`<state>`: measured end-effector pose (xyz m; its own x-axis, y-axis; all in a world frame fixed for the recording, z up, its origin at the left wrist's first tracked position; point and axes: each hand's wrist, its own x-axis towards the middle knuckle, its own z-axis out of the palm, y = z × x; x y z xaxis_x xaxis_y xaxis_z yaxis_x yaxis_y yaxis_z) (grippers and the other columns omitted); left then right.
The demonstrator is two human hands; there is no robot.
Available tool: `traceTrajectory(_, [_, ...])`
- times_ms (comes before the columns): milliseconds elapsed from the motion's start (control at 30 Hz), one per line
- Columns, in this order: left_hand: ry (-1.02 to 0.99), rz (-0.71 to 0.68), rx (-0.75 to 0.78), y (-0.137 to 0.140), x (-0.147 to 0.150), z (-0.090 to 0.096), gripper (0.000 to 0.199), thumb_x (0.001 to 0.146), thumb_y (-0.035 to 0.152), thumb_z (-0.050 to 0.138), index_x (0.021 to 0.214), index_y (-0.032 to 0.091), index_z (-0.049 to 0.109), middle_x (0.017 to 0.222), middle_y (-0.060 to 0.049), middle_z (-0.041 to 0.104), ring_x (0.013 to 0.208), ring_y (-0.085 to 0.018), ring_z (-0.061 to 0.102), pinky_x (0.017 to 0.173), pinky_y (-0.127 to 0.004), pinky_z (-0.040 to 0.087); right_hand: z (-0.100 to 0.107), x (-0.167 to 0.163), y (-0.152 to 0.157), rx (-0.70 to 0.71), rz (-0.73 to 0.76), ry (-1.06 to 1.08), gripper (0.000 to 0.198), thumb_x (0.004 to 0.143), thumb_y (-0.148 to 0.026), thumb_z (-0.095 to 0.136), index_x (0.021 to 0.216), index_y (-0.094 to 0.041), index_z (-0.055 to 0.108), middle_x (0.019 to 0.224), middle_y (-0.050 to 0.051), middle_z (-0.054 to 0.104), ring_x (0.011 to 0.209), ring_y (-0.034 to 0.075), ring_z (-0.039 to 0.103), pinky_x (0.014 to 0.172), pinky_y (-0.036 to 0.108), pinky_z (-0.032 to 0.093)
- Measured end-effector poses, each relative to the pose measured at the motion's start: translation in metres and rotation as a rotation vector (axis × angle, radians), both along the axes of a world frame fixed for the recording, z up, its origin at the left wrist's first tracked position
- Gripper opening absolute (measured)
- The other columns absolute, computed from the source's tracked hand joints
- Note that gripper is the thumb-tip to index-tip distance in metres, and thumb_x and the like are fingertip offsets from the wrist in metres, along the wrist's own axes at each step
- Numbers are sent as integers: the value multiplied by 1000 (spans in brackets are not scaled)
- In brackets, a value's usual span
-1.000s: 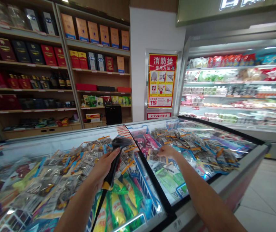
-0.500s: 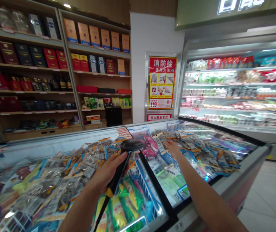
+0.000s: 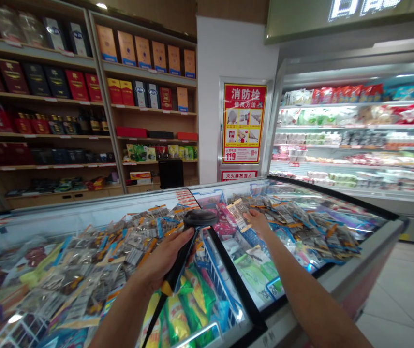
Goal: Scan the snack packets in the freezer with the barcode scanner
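While the freezer [image 3: 359, 268] holds bags [image 3: 175, 314], packets [image 3: 120, 247] lie atop.

Our left hand [image 3: 165, 256] partly hides the scanner [image 3: 199, 218]. We can't read the packet [image 3: 238, 213] right of the scanner.
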<state>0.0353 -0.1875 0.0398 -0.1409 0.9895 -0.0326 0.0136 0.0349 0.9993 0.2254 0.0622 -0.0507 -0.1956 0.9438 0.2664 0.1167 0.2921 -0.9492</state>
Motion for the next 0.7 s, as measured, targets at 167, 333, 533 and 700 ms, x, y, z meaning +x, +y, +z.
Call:
traceTrajectory(167, [-41, 23, -19, 1, -2, -2, 38, 71, 50, 48, 64, 12, 53, 56, -1, 55, 47, -7, 47, 45, -19, 36, 2, -2, -3, -66, 16, 87, 25, 58, -35, 54, 74, -17, 59, 68, 1, 64, 64, 17, 58, 58, 26, 43])
traceTrajectory(333, [-209, -4, -97, 2, -1, -3, 36, 69, 47, 52, 67, 11, 55, 58, -3, 57, 46, -8, 49, 43, -19, 37, 4, -5, -6, -64, 13, 100, 26, 56, -33, 56, 75, -17, 59, 70, 2, 64, 65, 17, 57, 60, 25, 42])
traceTrajectory(533, [-302, 7, -84, 2, 0, -2, 32, 68, 44, 55, 72, 12, 56, 57, -3, 57, 45, -8, 51, 42, -17, 37, 5, -5, -8, -21, -33, 84, 25, 55, -33, 56, 73, -16, 58, 66, 2, 62, 64, 17, 55, 59, 25, 40])
traceTrajectory(700, [-285, 16, -63, 3, 0, -2, 32, 69, 43, 55, 67, 11, 55, 57, -3, 56, 45, -8, 51, 42, -17, 39, 3, -6, -7, 50, -76, 38, 25, 56, -34, 55, 72, -15, 59, 64, 1, 61, 64, 17, 54, 60, 26, 40])
